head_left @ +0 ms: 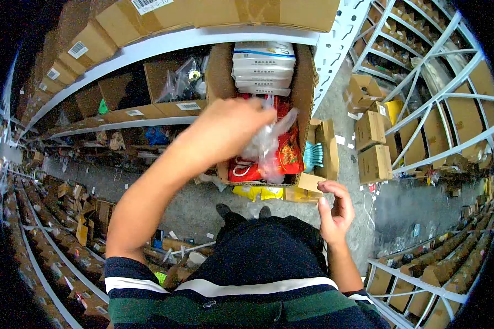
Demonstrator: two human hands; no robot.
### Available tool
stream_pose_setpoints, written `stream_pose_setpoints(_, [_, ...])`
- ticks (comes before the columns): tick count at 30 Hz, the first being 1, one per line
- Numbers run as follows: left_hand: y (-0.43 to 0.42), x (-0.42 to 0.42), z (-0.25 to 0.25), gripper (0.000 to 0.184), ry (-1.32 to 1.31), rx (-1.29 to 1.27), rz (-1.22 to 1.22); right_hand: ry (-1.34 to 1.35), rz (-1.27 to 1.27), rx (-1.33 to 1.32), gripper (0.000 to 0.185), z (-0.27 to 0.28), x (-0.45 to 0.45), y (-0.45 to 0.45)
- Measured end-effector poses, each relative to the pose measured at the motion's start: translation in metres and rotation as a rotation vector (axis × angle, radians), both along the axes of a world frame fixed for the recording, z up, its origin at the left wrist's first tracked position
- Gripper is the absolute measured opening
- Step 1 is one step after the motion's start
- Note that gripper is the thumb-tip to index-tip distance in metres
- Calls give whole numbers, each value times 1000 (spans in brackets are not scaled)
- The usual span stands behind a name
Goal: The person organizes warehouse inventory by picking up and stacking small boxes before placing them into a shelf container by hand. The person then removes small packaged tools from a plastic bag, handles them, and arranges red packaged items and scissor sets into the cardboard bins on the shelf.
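Observation:
My left hand (231,125) reaches into a cardboard box (308,82) on the shelf, its fingers closed on a crumpled clear plastic bag (269,148). The hand is slightly blurred. Beneath the bag lie red printed packages (291,151) with a gold pattern. Several white boxes (263,66) with blue-striped tops are stacked at the far end of the same box. My right hand (337,214) hovers apart from the box, below its near right corner. Its fingers are curved, with a gap to the thumb and nothing between them.
Shelf edges (186,37) run left, above and below rows of cardboard bins. A white perforated upright (337,49) stands right of the box. On the floor beyond are an open carton with a teal item (313,156), yellow packets (258,192) and stacked cartons (372,131).

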State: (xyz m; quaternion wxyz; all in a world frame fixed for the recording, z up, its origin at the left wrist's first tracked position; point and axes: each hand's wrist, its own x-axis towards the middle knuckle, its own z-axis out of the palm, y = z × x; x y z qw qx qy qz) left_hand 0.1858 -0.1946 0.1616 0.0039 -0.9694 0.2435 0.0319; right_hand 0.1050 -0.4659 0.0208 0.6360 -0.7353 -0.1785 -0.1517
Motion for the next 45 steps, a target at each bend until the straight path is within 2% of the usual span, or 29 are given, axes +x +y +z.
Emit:
stream_pose_setpoints(2, [17,2,3,35,-282,-352,-8,15,-2,14,23,0,0,2])
stream_pose_setpoints(4, [25,-6,16,29,-304,-662,181,24,-3,38,23,0,0,5])
stream_pose_setpoints(6, [35,-16,19,29,-225,-912,198,107,21,109,22,-1,-3,6])
stream_pose_setpoints(7, [29,-26,14,24,-37,-1346,281,109,17,116,22,-2,-4,6])
stream_pose_setpoints(10, [35,-46,-13,39,214,-1929,539,161,88,131,29,-2,-7,6])
stream_pose_setpoints(12, [39,-60,-36,34,278,-1844,489,167,236,133,41,5,-4,7])
stream_pose_setpoints(14, [35,-72,-44,35,450,-2056,411,143,328,119,72,4,-1,8])
stream_pose_setpoints(16, [22,-82,-42,38,580,-2231,423,143,484,234,90,6,2,13])
stream_pose_setpoints(17, [20,-84,-49,37,568,-2168,329,169,486,378,86,12,-1,19])
stream_pose_setpoints(18, [16,-87,-49,38,666,-2166,253,197,484,521,82,21,-6,27])
stream_pose_setpoints(19, [12,-90,-52,38,697,-2129,270,219,482,663,85,26,-7,34])
stream_pose_setpoints(23, [2,-113,-65,48,781,-2081,423,189,480,473,74,29,-6,29])
stream_pose_setpoints(24, [2,-115,-67,51,767,-2077,469,291,427,464,63,33,-7,28])
stream_pose_setpoints(25, [10,-115,-68,58,902,-2245,283,392,374,455,53,38,-7,27])
stream_pose_setpoints(26, [8,-116,-65,58,902,-2244,282,490,320,447,43,41,-7,27])
stream_pose_setpoints(28, [0,-119,-52,58,750,-2244,167,536,322,501,38,43,-7,27])
stream_pose_setpoints(29, [7,-118,-64,63,685,-2005,538,480,299,365,37,42,-7,26])
stream_pose_setpoints(30, [4,-119,-59,63,684,-2005,537,423,277,229,35,42,-7,24])
stream_pose_setpoints(31, [-1,-122,-51,65,472,-1712,443,47,268,0,36,43,1,24])
stream_pose_setpoints(32, [-5,-125,-46,68,271,-1412,352,64,305,-27,37,43,-2,25])
stream_pose_setpoints(34, [9,-127,-45,62,-14,-1420,356,-7,365,-74,39,50,-1,28])
stream_pose_setpoints(35, [16,-128,-45,59,-158,-1407,367,44,394,-43,47,49,-5,27])
stream_pose_setpoints(36, [17,-128,-35,55,-162,-1664,446,44,390,-40,47,47,-5,27])
stream_pose_setpoints(38, [26,-126,-20,49,-189,-1767,495,187,473,183,52,40,-6,27])
stream_pose_setpoints(40, [31,-123,-26,43,-165,-1747,566,194,458,204,46,31,-7,22])
stream_pose_setpoints(45, [22,-111,-35,37,-31,-1775,500,264,409,252,33,23,-13,23])
